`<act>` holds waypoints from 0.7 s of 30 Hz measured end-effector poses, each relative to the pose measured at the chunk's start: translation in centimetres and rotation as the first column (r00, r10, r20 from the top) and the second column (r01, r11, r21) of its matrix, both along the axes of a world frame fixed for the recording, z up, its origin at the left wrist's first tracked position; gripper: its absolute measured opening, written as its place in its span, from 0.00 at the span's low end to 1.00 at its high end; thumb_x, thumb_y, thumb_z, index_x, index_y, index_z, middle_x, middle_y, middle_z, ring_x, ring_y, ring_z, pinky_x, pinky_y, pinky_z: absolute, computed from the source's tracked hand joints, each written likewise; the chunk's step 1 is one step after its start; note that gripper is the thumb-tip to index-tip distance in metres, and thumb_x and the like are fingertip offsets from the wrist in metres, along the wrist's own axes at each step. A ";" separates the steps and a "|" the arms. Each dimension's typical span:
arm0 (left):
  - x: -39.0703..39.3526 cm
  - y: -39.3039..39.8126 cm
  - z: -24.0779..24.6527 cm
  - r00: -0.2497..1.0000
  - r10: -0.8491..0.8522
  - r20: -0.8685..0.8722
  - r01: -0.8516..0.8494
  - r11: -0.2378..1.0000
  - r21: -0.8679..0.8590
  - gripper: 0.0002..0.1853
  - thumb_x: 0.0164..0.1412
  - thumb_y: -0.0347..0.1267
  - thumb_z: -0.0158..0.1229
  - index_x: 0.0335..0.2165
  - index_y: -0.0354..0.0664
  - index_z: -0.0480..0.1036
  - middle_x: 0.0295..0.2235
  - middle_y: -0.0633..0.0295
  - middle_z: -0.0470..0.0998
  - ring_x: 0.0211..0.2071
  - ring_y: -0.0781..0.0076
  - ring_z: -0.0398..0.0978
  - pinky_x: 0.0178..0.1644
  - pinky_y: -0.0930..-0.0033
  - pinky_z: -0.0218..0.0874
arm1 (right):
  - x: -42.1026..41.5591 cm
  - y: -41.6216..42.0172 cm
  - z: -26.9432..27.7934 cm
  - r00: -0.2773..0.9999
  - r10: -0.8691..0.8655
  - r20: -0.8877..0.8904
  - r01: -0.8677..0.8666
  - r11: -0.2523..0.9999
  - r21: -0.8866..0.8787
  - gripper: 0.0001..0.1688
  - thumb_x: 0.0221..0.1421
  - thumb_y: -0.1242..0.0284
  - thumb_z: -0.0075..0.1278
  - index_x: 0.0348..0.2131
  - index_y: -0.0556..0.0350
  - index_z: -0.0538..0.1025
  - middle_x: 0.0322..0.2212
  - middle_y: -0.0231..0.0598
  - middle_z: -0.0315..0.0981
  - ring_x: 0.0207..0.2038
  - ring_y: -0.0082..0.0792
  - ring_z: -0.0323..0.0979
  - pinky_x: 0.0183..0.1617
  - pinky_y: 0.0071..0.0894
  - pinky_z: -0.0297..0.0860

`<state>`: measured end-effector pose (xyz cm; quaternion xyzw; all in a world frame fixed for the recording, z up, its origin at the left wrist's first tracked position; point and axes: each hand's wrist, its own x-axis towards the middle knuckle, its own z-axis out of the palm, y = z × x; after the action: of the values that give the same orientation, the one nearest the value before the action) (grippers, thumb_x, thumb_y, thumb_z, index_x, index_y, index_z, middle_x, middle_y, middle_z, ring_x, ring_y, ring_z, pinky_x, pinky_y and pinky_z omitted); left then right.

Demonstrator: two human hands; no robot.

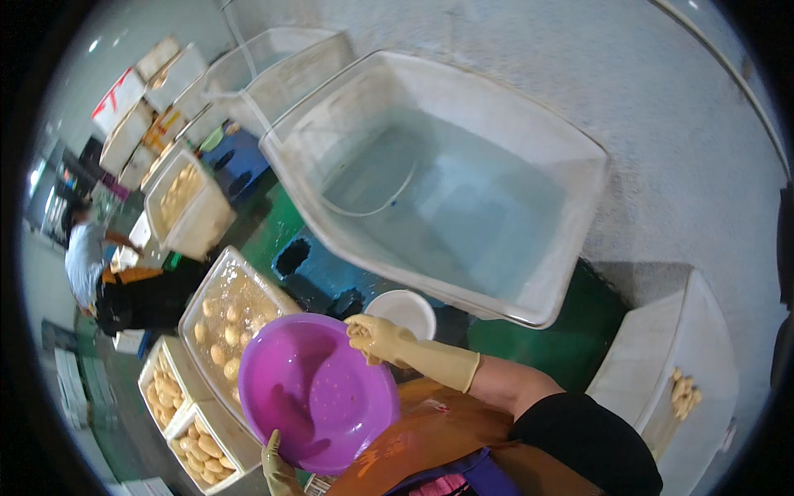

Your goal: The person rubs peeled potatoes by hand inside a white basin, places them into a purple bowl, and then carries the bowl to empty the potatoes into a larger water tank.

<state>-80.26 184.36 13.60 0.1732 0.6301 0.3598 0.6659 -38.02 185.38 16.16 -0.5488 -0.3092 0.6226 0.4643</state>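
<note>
A purple plastic basin (335, 403) is tilted in front of me, empty inside apart from small light specks or holes in its bottom. My left hand (278, 462), in a pale yellow rubber glove, grips its lower left rim. At the upper right rim is my right hand (371, 338), gloved the same way, its fingers curled; whether it holds the rim or something pale cannot be told. Behind the basin stands a white tub (214, 279) of water with pale, rounded, potato-like pieces (218, 354) in it.
A large white tub (434, 291) of water stands ahead on a blue pallet (322, 270), a white bucket (402, 310) beside it. Foam boxes (205, 412) of pale pieces stand left. A white bin (676, 347) is at right. A co-worker (93, 266) bends at far left.
</note>
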 end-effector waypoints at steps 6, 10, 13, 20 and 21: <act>7.8 -1.7 5.1 0.929 -0.337 -0.152 0.357 0.925 0.130 0.25 0.54 0.31 0.61 0.49 0.24 0.71 0.40 0.46 0.80 0.40 0.52 0.80 0.50 0.60 0.71 | 10.0 -9.3 7.0 0.985 -0.150 -0.084 0.146 0.988 -0.054 0.18 0.63 0.71 0.51 0.52 0.54 0.73 0.26 0.30 0.72 0.21 0.21 0.69 0.23 0.21 0.63; 18.5 -3.5 12.3 0.916 -0.329 -0.229 0.386 0.877 0.284 0.24 0.54 0.33 0.61 0.47 0.27 0.73 0.38 0.50 0.81 0.33 0.60 0.80 0.34 0.67 0.71 | 14.1 -18.2 4.3 0.957 -0.238 -0.169 0.232 0.971 -0.054 0.27 0.62 0.58 0.54 0.52 0.59 0.73 0.25 0.33 0.71 0.20 0.23 0.65 0.22 0.24 0.62; 19.5 -0.8 10.4 0.850 -0.466 -0.246 0.518 0.826 0.223 0.24 0.55 0.33 0.61 0.48 0.29 0.73 0.37 0.53 0.81 0.29 0.66 0.78 0.27 0.72 0.65 | 13.6 -23.4 7.1 0.970 -0.244 0.008 0.241 0.956 -0.169 0.47 0.52 0.36 0.54 0.50 0.60 0.74 0.24 0.33 0.71 0.21 0.24 0.65 0.24 0.25 0.64; 33.2 -3.8 13.6 0.790 -0.593 -0.157 0.610 0.735 0.295 0.25 0.57 0.29 0.62 0.53 0.32 0.72 0.41 0.56 0.80 0.38 0.68 0.78 0.45 0.68 0.68 | 18.3 -31.3 7.6 0.914 -0.403 0.039 0.400 0.884 -0.243 0.53 0.44 0.30 0.54 0.45 0.63 0.74 0.25 0.36 0.74 0.17 0.29 0.67 0.23 0.29 0.67; 34.6 -4.4 12.7 0.793 -0.592 -0.140 0.597 0.711 0.372 0.25 0.57 0.28 0.62 0.53 0.33 0.72 0.41 0.56 0.80 0.38 0.68 0.78 0.45 0.68 0.68 | 18.7 -31.9 8.6 0.918 -0.393 0.041 0.390 0.884 -0.256 0.49 0.47 0.34 0.57 0.45 0.62 0.74 0.25 0.36 0.74 0.17 0.30 0.67 0.22 0.29 0.66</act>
<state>-45.70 179.93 26.29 0.4994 0.4577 0.2457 0.6933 -19.33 153.51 24.79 -0.6521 -0.1055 0.5541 0.5066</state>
